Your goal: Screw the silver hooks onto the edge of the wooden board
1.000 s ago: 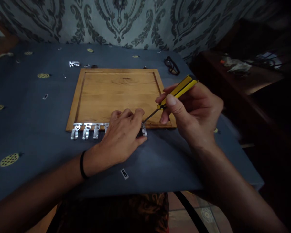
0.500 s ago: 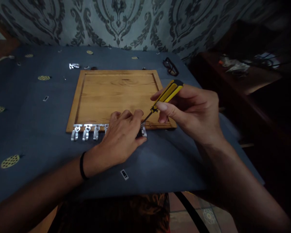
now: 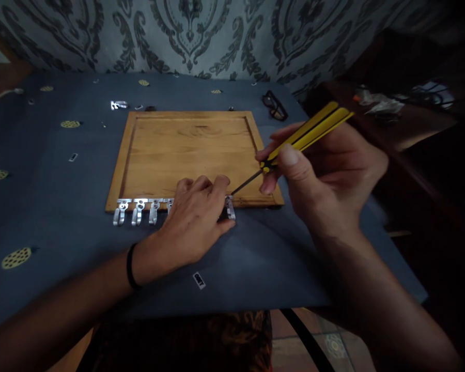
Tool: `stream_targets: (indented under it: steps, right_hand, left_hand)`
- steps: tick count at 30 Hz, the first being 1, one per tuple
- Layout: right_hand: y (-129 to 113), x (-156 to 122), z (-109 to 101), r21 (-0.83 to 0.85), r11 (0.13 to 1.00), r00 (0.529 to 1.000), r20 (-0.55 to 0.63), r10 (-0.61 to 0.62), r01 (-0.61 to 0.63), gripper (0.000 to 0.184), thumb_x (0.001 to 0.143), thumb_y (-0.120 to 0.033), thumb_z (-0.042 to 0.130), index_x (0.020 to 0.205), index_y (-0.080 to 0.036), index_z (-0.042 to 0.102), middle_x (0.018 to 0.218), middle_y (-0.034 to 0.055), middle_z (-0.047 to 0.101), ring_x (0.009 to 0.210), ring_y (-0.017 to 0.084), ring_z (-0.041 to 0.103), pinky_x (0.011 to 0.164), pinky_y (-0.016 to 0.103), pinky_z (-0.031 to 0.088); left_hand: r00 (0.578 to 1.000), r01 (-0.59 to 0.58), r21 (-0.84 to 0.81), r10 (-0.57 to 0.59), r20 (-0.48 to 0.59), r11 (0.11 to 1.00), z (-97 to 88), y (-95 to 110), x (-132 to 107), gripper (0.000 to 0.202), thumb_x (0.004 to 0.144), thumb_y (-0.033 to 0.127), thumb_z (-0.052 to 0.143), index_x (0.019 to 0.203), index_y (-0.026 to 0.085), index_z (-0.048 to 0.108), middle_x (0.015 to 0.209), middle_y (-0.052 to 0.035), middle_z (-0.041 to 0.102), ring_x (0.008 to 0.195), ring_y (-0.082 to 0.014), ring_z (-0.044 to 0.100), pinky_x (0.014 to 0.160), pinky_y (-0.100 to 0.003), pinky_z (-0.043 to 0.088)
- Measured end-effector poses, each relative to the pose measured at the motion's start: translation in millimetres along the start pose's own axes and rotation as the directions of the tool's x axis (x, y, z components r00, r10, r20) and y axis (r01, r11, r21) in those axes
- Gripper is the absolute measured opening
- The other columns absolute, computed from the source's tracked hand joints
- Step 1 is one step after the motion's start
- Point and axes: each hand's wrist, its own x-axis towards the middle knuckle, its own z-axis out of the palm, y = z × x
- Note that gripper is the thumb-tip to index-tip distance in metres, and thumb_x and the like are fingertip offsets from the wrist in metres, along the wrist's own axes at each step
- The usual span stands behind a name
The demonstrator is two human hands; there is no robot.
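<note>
A framed wooden board (image 3: 189, 150) lies on the table, with a silver hook rail (image 3: 139, 202) along its near edge. My left hand (image 3: 196, 219) grips the rail's right part, fingers bent over the board and thumb at the near side; it hides the middle hooks. In my right hand (image 3: 325, 170) is a screwdriver (image 3: 304, 137) with a yellow and black handle, pinched between thumb and fingers. The shaft slants down to the left, its tip at or just above the rail's right end beside my left fingers. Whether the tip touches a screw cannot be made out.
Behind the board, a loose silver hook piece (image 3: 119, 105) lies at the left and dark-framed glasses (image 3: 274, 105) at the right. The patterned blue tablecloth (image 3: 62, 206) reaches a patterned wall. Dark furniture with a clear plastic bag (image 3: 383, 106) stands at the right.
My right hand has shifted right, and the screwdriver now leans lower, its handle swung to the right and its tip slightly up and right. My left hand stays on the rail.
</note>
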Motion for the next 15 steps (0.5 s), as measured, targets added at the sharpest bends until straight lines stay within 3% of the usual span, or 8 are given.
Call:
stream_targets:
  steps: [6,15]
  right_hand:
    - [4.1,-4.7,0.0,-0.001,0.999,0.999,-0.014,0.036,-0.036,0.012,0.086,-0.028,0.08,0.097,-0.023,0.077,0.081,-0.0003,0.076,0.047,0.01,0.063,0.043,0.025,0.053]
    - [4.4,-6.9,2.5,-0.053,0.992,0.993,0.005,0.116,-0.116,0.022,0.083,-0.042,0.082,0.094,-0.025,0.074,0.081,-0.0008,0.074,0.045,0.011,0.062,0.045,0.03,0.059]
  left_hand:
    - [1.0,-0.003,0.004,0.003,0.008,1.0,0.7,-1.1,0.1,0.052,0.088,0.03,0.077,0.127,0.014,0.047,0.114,-0.0088,0.074,0.116,-0.032,0.061,0.098,-0.049,0.043]
    - [1.0,0.008,0.013,-0.008,0.0,1.0,1.1,-0.2,1.3,0.052,0.087,0.03,0.078,0.126,0.014,0.049,0.116,-0.0087,0.073,0.117,-0.0313,0.061,0.098,-0.048,0.042]
